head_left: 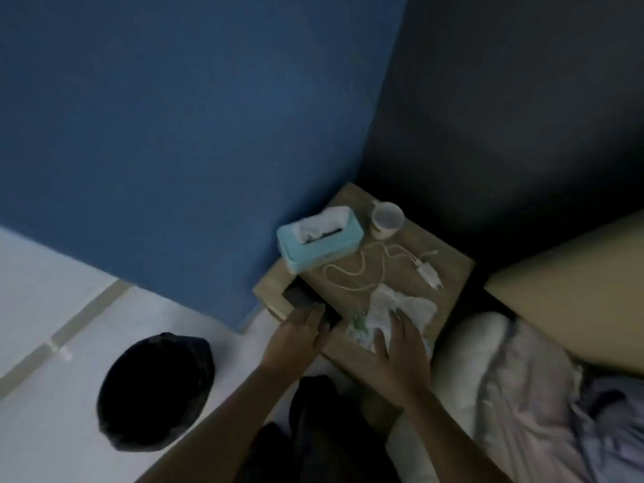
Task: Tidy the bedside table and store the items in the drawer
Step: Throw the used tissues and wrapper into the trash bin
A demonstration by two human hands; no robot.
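I see both bare forearms reaching up from six o'clock, the left hand (302, 331) palm-down toward eleven o'clock with its fingers curled over something dark, the right hand (397, 346) flat and spread, fingers toward twelve o'clock, pressed on something white, the two well apart.

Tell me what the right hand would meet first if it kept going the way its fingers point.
The right hand already lies on the crumpled tissue. Straight on, it would probably reach the white charger cable next, though depth is hard to judge.
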